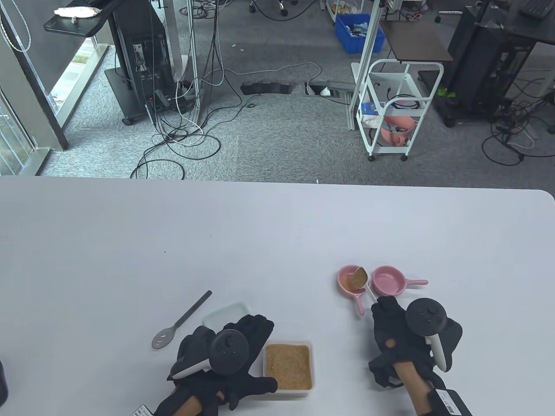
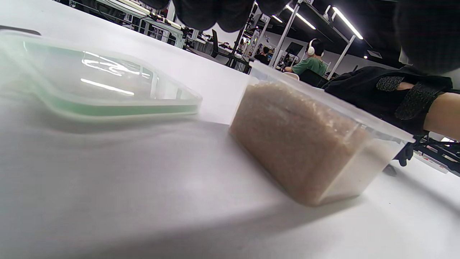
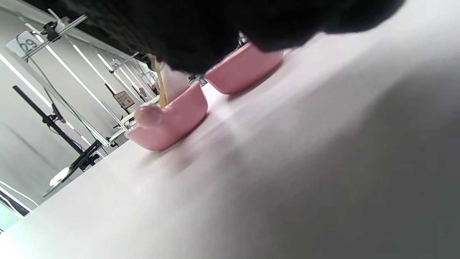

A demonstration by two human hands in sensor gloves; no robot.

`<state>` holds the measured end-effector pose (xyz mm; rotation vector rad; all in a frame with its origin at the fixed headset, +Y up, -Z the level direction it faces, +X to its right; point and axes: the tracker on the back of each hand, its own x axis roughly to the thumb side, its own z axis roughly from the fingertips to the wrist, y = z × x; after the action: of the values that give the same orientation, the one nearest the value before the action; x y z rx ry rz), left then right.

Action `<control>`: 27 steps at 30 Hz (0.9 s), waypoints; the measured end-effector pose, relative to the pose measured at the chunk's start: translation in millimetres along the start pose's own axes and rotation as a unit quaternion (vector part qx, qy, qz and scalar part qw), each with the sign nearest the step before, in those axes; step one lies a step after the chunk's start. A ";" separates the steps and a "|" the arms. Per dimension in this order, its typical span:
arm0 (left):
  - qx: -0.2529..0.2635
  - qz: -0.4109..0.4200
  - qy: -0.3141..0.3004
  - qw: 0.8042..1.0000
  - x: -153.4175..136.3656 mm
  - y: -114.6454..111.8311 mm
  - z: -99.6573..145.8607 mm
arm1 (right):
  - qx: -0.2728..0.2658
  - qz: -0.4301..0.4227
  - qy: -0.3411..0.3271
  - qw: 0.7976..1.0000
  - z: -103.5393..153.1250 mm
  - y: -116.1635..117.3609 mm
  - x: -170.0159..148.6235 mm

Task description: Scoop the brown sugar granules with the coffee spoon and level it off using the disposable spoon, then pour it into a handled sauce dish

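Observation:
My right hand [image 1: 386, 313] grips the white handle of the coffee spoon [image 1: 360, 281]. The spoon's bowl holds brown sugar and is tilted over the left pink handled sauce dish [image 1: 347, 284], which has sugar in it. The right wrist view has that dish [image 3: 169, 118] just below my gloved fingers [image 3: 215, 28]. My left hand [image 1: 243, 342] rests on the table against the left side of the clear tub of brown sugar [image 1: 288, 367], holding nothing. The grey disposable spoon [image 1: 182, 323] lies on the table left of that hand.
A second pink handled dish [image 1: 388, 279] sits right of the first and looks empty. The tub's clear lid [image 1: 225, 314] lies behind my left hand, also seen close up as the lid [image 2: 100, 82] beside the tub [image 2: 305, 144]. The table's far edge [image 1: 277, 182] lies well beyond.

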<state>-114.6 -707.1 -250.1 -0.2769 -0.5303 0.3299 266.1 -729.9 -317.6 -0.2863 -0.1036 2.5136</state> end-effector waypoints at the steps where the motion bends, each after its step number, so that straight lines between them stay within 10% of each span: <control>1: -0.001 -0.001 0.000 1.000 0.3 -0.5 -0.2 | -0.005 0.016 -0.009 1.000 0.7 -0.1 2.4; 15: -0.006 -0.006 -0.001 1.000 1.7 -1.6 -0.7 | -0.096 0.189 -0.108 0.971 11.5 -4.5 28.0; 27: -0.009 -0.012 -0.003 1.000 3.9 -3.1 -1.1 | -0.157 0.345 -0.191 0.905 24.6 3.0 46.7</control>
<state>-110.1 -708.7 -248.3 -0.2874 -0.5431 0.3030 221.7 -705.7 -302.5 0.0758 -0.6750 3.2301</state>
